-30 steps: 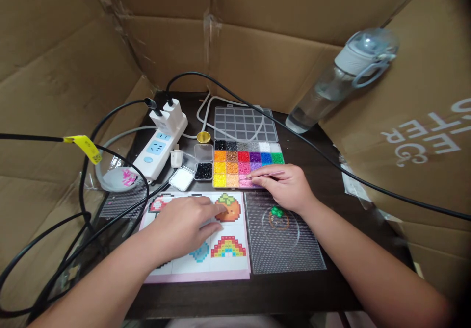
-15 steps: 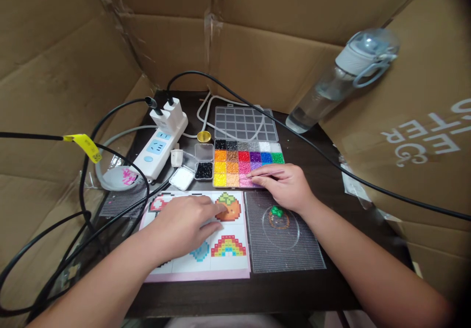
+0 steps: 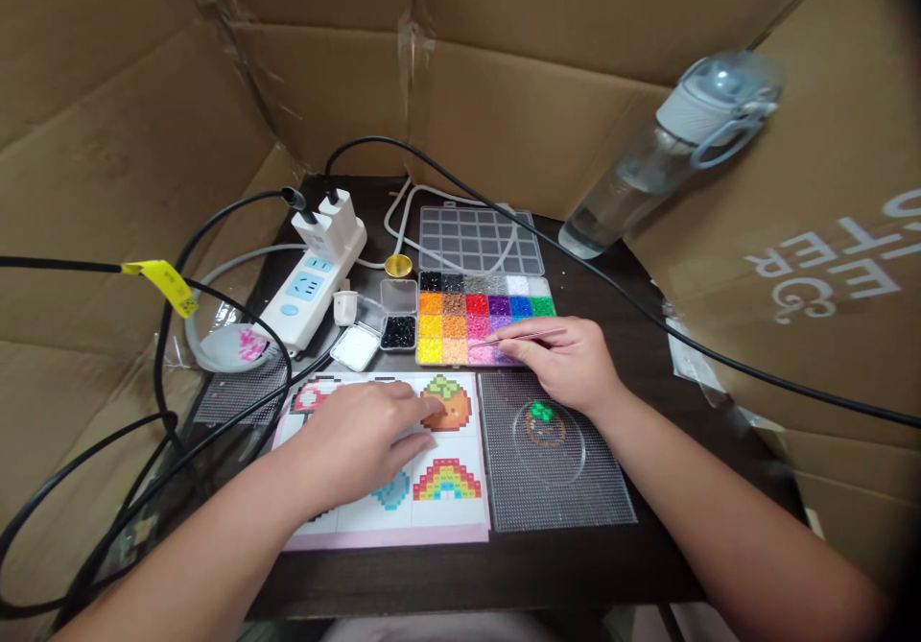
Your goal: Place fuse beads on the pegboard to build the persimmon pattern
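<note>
My left hand (image 3: 366, 436) lies on a pattern sheet (image 3: 450, 525), fingers stretched out, the index fingertip on an orange persimmon picture (image 3: 447, 416). Pinched in my right hand (image 3: 576, 364) is a pair of tweezers (image 3: 531, 336), tips pointing left over the pink compartment of the bead box (image 3: 430, 304). Whether the tips hold a bead is too small to tell. Below that hand lies a clear pegboard (image 3: 561, 503). Green beads (image 3: 542, 412) and a brown-orange bead outline (image 3: 545, 440) sit on it, inside a clear ring.
Left of the bead box stand small boxes of black beads (image 3: 398, 333) and a white one (image 3: 355, 346). A power strip (image 3: 309, 282) with plugs and looping black cables (image 3: 169, 335) fills the left. A water bottle (image 3: 648, 172) leans against cardboard walls (image 3: 518, 114).
My right hand has shifted slightly right with the tweezers, whose tips stay over the pink beads. My left hand keeps its place on the sheet.
</note>
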Demonstrator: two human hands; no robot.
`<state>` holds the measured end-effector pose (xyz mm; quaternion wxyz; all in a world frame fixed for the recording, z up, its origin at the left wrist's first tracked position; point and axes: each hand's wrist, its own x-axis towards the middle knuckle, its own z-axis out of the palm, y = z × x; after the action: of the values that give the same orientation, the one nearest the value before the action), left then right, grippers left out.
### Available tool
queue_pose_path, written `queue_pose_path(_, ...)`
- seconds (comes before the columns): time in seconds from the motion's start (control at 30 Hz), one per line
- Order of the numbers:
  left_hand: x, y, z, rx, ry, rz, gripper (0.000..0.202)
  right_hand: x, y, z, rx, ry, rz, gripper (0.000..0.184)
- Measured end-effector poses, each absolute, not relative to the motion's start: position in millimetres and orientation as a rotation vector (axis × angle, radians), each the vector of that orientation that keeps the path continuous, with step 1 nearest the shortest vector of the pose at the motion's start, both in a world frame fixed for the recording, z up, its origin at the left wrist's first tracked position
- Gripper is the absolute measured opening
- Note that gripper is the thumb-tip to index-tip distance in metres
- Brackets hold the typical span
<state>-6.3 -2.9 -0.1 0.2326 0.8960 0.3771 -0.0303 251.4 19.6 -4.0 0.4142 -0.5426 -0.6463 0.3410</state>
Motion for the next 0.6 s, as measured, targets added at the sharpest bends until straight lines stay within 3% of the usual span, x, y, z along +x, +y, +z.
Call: queue_pose_path(0.6,-7.5,-1.5,-0.3,2.432,1.02,-0.082,0.032,257.5,0.2,15.4,-1.335,-1.516,0.774,0.006)
